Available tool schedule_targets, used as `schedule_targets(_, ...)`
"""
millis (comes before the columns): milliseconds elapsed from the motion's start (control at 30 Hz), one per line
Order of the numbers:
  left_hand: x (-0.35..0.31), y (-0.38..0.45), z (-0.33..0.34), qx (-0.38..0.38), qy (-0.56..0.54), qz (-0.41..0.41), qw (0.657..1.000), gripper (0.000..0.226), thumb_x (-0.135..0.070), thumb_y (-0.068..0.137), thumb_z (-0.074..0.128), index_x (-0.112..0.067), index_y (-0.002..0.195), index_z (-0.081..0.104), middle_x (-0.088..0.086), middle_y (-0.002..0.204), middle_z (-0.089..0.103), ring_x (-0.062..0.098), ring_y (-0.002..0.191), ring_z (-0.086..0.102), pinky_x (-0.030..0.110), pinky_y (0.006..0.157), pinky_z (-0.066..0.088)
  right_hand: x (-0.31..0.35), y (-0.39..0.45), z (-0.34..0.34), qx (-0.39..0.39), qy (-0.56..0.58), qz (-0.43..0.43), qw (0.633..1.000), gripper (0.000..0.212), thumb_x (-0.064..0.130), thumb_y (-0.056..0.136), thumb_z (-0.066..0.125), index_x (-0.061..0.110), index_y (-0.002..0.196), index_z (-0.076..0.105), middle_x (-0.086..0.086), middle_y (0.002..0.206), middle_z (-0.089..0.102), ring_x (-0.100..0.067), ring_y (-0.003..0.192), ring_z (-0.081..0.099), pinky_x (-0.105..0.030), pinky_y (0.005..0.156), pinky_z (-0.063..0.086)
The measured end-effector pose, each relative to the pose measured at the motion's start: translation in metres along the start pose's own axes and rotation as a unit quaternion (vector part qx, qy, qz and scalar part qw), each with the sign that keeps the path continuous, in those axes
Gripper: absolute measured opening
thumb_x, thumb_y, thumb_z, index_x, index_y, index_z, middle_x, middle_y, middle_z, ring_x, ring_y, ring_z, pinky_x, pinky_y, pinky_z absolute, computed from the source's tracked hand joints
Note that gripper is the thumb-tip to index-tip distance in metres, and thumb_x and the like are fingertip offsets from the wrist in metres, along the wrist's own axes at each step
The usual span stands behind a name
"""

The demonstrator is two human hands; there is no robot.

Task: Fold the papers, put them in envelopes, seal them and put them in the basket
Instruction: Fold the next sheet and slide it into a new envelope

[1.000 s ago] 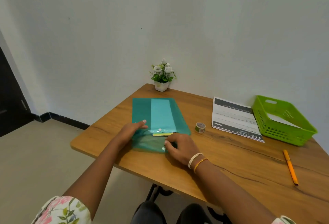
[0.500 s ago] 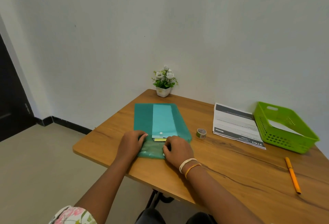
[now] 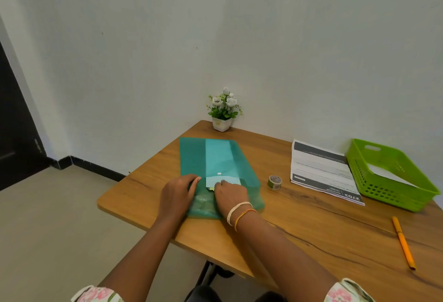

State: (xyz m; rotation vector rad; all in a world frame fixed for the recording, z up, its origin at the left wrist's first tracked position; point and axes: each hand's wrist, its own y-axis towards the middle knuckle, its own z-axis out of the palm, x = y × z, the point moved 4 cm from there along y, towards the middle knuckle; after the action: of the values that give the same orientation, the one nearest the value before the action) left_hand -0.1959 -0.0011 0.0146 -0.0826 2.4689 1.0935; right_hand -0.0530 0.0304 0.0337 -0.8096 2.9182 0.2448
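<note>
A translucent teal envelope point(image 3: 215, 157) lies flat on the wooden table point(image 3: 311, 225), with a pale folded paper point(image 3: 221, 180) showing through it below a white snap button. My left hand point(image 3: 178, 192) rests on the envelope's near left part, fingers curled on the flap. My right hand point(image 3: 231, 195) lies on the near end, fingertips touching the edge of the paper inside. The flap is crumpled under both hands. At the far right stands a green basket point(image 3: 383, 186) with a white sheet in it. A printed paper stack point(image 3: 321, 172) lies beside the basket.
A small tape roll point(image 3: 274, 182) sits between the envelope and the printed papers. An orange pen point(image 3: 404, 243) lies near the right edge. A potted flower point(image 3: 223, 111) stands at the table's back corner against the wall. A dark door is at far left.
Both hands have drawn closer together on the envelope's near end. My right fingertips have moved forward onto the paper's edge, and the flap is more bunched under my hands.
</note>
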Motion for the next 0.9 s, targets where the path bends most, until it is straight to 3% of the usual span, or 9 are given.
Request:
schedule_targets(67,0.002,0.0,0.002,0.008,0.003,-0.002,1.0,0.007,-0.022,0.088,0.069,-0.017,0.087,0.073,0.001,0.079,0.073,0.021,0.066,0.066,0.029,0.053,0.047,0.001,-0.005,-0.004,-0.036,0.029,0.001,0.999,0.024,0.003,0.094,0.04,0.005,0.108,0.06,-0.014,0.107,0.064,-0.035,0.097,0.064,-0.038,0.071,0.047)
schedule_targets(133,0.003,-0.001,0.006,0.027,0.004,-0.009,1.0,0.01,-0.026,0.09,0.066,-0.018,0.089,0.073,0.0,0.081,0.073,0.02,0.068,0.066,0.029,0.055,0.048,0.002,-0.012,-0.01,-0.068,0.044,0.006,0.997,0.005,0.005,0.076,0.064,0.009,0.079,0.065,-0.011,0.075,0.067,-0.032,0.068,0.067,-0.032,0.051,0.046)
schedule_targets(167,0.003,-0.001,0.008,0.038,0.002,-0.014,0.999,0.012,-0.027,0.091,0.064,-0.019,0.091,0.073,0.0,0.083,0.073,0.019,0.07,0.066,0.029,0.056,0.05,0.0,-0.014,-0.008,-0.087,0.037,0.013,0.995,0.011,0.007,0.066,0.073,0.012,0.068,0.064,-0.007,0.063,0.064,-0.028,0.055,0.065,-0.028,0.043,0.042)
schedule_targets(333,0.009,0.0,0.013,0.082,-0.009,-0.049,0.995,0.015,-0.032,0.092,0.06,-0.024,0.091,0.072,-0.003,0.086,0.072,0.017,0.077,0.065,0.034,0.062,0.053,-0.021,-0.023,-0.001,-0.164,0.194,0.076,0.964,0.014,0.027,0.09,0.053,0.018,0.09,0.064,-0.003,0.091,0.067,-0.024,0.087,0.062,-0.033,0.066,0.047)
schedule_targets(567,0.013,0.005,0.012,0.103,-0.114,-0.114,0.982,0.033,-0.039,0.099,0.043,-0.025,0.091,0.072,-0.004,0.082,0.071,0.015,0.076,0.063,0.033,0.067,0.048,-0.057,-0.048,-0.06,-0.397,0.302,0.033,0.866,0.009,0.022,0.077,0.067,0.016,0.083,0.064,0.002,0.079,0.062,-0.015,0.075,0.051,-0.033,0.064,0.047)
schedule_targets(667,0.015,0.001,0.012,0.129,-0.13,-0.127,0.975,0.059,-0.062,0.093,0.026,-0.027,0.096,0.073,-0.007,0.083,0.07,0.01,0.078,0.061,0.043,0.09,0.045,-0.079,-0.053,-0.088,-0.499,0.293,0.066,0.813,0.009,0.016,0.071,0.068,0.011,0.077,0.064,-0.002,0.073,0.061,-0.022,0.072,0.051,-0.033,0.063,0.042)
schedule_targets(733,0.013,-0.002,0.01,0.146,-0.109,-0.116,0.976,0.067,-0.071,0.084,0.024,-0.027,0.099,0.072,-0.008,0.091,0.071,0.009,0.084,0.06,0.05,0.106,0.031,-0.093,-0.054,-0.099,-0.528,0.309,0.096,0.785,0.009,0.016,0.071,0.066,0.01,0.076,0.062,0.001,0.071,0.055,-0.023,0.071,0.049,-0.036,0.061,0.044)
schedule_targets(800,0.007,-0.002,0.007,0.157,-0.074,-0.115,0.978,0.062,-0.073,0.083,0.031,-0.029,0.106,0.068,-0.008,0.102,0.069,0.011,0.094,0.059,0.051,0.112,0.022,-0.108,-0.057,-0.109,-0.545,0.348,0.119,0.753,0.009,0.014,0.071,0.065,0.009,0.078,0.061,0.009,0.073,0.046,-0.024,0.072,0.05,-0.039,0.06,0.046)
schedule_targets(900,0.009,0.001,0.004,0.127,-0.079,-0.124,0.981,0.037,-0.055,0.093,0.048,-0.03,0.116,0.062,-0.005,0.107,0.069,0.017,0.101,0.06,0.051,0.106,0.032,-0.123,-0.062,-0.118,-0.564,0.395,0.148,0.71,0.009,0.013,0.074,0.062,0.011,0.082,0.059,0.019,0.075,0.041,-0.027,0.074,0.05,-0.036,0.061,0.045)
